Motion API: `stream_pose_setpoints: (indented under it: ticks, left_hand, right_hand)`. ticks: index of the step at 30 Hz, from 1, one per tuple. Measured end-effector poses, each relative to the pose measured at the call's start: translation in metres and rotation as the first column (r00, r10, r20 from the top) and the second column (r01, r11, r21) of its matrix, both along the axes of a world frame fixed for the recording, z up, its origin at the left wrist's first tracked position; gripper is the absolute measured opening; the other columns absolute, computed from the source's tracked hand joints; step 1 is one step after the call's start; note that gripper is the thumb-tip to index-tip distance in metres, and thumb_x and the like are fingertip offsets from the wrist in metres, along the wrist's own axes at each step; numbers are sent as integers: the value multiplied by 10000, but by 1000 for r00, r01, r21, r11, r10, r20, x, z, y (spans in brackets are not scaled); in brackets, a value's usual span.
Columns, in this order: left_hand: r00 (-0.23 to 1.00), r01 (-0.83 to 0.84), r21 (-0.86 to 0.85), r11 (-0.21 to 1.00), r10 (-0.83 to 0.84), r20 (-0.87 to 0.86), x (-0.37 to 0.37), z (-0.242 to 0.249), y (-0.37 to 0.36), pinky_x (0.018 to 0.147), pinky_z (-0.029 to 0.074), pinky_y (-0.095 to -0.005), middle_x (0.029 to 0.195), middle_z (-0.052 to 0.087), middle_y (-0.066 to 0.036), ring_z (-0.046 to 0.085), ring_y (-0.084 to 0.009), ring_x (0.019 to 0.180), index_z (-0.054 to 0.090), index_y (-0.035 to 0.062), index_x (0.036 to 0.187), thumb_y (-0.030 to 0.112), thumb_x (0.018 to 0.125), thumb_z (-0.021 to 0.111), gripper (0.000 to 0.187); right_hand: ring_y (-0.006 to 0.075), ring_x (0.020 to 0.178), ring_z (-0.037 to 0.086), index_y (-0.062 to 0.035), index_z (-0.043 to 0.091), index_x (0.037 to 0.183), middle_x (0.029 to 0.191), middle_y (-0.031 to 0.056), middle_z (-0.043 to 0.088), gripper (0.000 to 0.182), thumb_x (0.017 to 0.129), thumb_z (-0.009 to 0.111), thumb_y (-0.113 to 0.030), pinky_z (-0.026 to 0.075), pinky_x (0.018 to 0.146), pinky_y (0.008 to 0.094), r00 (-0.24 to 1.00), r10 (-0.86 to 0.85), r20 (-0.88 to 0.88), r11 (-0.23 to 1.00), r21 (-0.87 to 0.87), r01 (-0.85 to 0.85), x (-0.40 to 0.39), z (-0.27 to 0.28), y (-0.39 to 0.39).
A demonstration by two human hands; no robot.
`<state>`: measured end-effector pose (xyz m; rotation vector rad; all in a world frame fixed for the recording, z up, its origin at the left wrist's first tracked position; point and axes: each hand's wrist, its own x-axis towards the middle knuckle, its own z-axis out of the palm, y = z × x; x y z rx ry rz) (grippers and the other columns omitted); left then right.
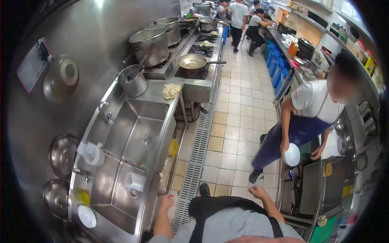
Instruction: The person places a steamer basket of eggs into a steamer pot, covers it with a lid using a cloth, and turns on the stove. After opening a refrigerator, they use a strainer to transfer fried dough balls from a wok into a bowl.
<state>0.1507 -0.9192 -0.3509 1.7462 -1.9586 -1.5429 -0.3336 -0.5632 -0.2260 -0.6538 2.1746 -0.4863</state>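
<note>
Near the front edge of the sink counter hangs my left hand [166,201], its fingers loosely bent and holding nothing that I can see. My right hand [258,192] is out over the tiled floor on the other side of my body, fingers curled in, with no object visible in it. The double steel sink [135,129] is closest to my left hand. A white square container [134,181] lies in its nearer basin. To my right front, a co-worker in a dark apron holds a white bowl [291,155], which is nearer to my right hand than anything else.
A floor drain grate [194,166] runs along the sink and stove. On the stove side stand a frying pan [192,62], large pots [149,46] and a crumpled cloth [171,91]. Blue bins [276,67] line the right counter. Several people work at the far end.
</note>
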Motion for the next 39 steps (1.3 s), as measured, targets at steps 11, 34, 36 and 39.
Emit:
stream_pose_setpoints:
  ticks: [11,34,36,39]
  left_hand:
    - [994,108,339,935,-98,-47,-117,2,-109,558,468,-271,747,652,-44,570,-142,564,731,58,1061,4,810,612,283]
    - [978,159,103,982,-143,-152,-471,160,-117,756,541,-271,997,729,-94,679,-133,880,660,-1,1270,76,933,594,352]
    - [943,240,265,934,-159,-292,-500,150,-118,726,523,-267,1004,712,-54,637,-116,820,606,24,1358,147,1015,572,365]
    - [943,297,498,815,-171,-284,-550,163,-140,674,491,-290,962,686,-16,567,-114,755,607,33,1357,235,1072,497,366]
  right_hand:
    - [383,880,707,-4,745,920,882,224,722,436,920,585,-409,536,807,470,998,21,-62,999,36,-19,-31,-31,-61]
    - [375,938,707,-31,759,1017,970,223,743,436,888,572,-404,537,869,448,992,124,14,990,65,-125,-445,-111,-155]
    - [380,941,708,-21,758,1001,960,233,739,442,893,573,-407,539,868,448,999,31,35,999,12,-32,-484,-108,-181]
    - [400,951,704,-11,757,973,955,244,733,450,898,569,-413,542,877,456,995,-65,71,997,-44,68,-514,-74,-229]
